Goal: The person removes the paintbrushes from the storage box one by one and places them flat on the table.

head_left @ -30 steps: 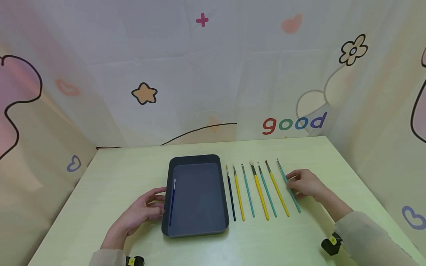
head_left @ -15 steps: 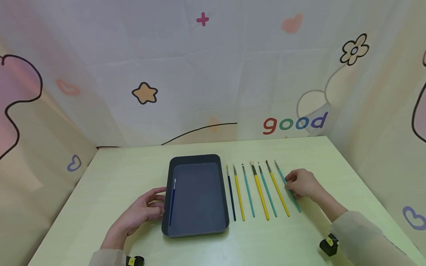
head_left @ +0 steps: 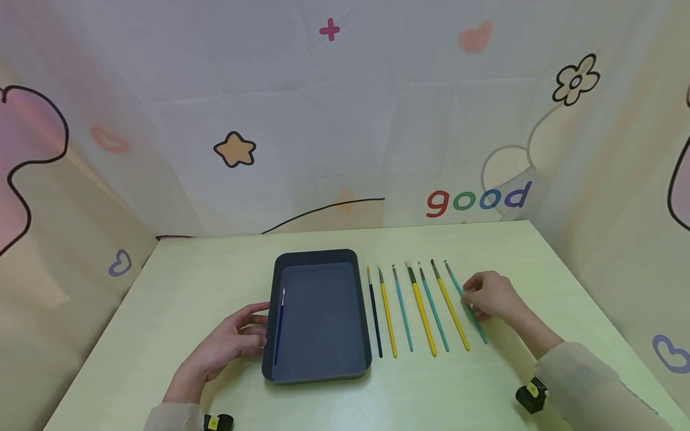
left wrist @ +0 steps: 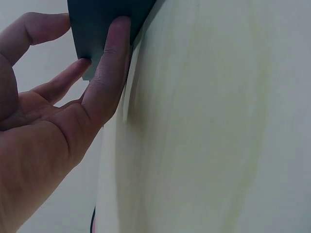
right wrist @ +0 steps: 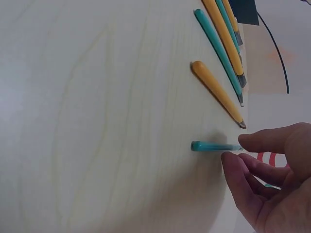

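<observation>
A dark grey rectangular tray [head_left: 323, 376] lies on the table with a thin blue paintbrush [head_left: 279, 335] along its left side. My left hand [head_left: 229, 344] is at the tray's left side, fingers spread; in the left wrist view, fingertips touch the tray's wall [left wrist: 92, 29]. Over at the right end of a row of brushes, my right hand [head_left: 493, 296] has thumb and fingertips about the middle of a teal paintbrush [head_left: 477, 326]. That brush [right wrist: 209, 146] lies tilted on the table, its upper part partly hidden by the fingers in the right wrist view.
Between tray and right hand, several paintbrushes lie side by side: a dark blue one [head_left: 375, 323], yellow ones such as this thick brush [head_left: 423, 317], and teal ones [head_left: 433, 317]. A printed cloth [head_left: 345, 120] stands behind the table [head_left: 205, 269].
The teal paintbrush's tip has swung slightly left between the first frame and half a second ago. My right hand moved a little left with it. The left hand and tray stay put.
</observation>
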`<state>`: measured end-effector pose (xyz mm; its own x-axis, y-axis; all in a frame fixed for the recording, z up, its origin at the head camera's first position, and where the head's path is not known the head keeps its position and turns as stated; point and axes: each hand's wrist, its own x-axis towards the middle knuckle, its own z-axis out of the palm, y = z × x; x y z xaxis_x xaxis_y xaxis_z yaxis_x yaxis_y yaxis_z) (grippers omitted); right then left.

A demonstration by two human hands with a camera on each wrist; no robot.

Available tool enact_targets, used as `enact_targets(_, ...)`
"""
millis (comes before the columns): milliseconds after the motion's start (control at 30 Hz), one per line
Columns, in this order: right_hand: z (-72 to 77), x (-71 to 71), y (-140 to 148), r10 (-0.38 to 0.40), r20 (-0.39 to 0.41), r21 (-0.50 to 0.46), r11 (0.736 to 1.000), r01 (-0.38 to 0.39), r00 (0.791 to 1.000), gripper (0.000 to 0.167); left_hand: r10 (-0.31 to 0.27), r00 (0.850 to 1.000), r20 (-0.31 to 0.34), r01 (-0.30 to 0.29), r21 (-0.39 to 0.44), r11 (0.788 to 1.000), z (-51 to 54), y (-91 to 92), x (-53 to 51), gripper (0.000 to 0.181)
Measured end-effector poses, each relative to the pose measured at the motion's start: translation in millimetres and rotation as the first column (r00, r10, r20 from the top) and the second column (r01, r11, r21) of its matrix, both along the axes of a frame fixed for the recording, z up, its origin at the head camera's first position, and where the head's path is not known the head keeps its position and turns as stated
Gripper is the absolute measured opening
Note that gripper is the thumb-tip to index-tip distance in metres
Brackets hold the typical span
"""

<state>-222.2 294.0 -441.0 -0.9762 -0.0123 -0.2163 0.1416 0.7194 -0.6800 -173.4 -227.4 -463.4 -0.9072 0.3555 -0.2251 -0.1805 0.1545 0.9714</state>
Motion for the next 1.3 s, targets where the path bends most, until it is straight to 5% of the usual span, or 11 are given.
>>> enact_targets(433, 11.3, -7.8, -25.3, -0.051, -0.103, -0.129, 0.991, 0.038, 0.993, 0.021, 0.003, 1.000, 0.004, -0.003, 0.003, 1.000, -0.8, 1.5, -0.6, 0.077)
enact_targets(733, 22.4, -4.6, -53.8, -0.011, -0.063, -0.360, 0.933, -0.012, 0.998, 0.031, 0.011, 1.000, 0.009, -0.011, -0.005, 1.000, -0.6, 1.1, -0.1, 0.078)
enact_targets(900, 22.3, -2.4, -71.6, 0.049, -0.017, -0.505, 0.862, -0.051, 0.999, 0.039, 0.003, 1.000, 0.006, -0.003, 0.002, 1.000, -0.4, 0.8, -0.2, 0.078)
enact_targets(1067, 19.3, 1.0, -91.5, 0.145, 0.021, -0.639, 0.763, -0.098, 0.989, 0.044, -0.003, 1.000, 0.000, 0.003, 0.014, 1.000, -0.5, 0.0, -0.2, 0.078)
enact_targets(1300, 21.4, 5.3, -115.9, 0.310, 0.062, -0.775, 0.614, -0.150, 0.949, 0.050, 0.008, 1.000, 0.013, -0.008, 0.004, 1.000, -0.3, 0.1, -0.8, 0.078)
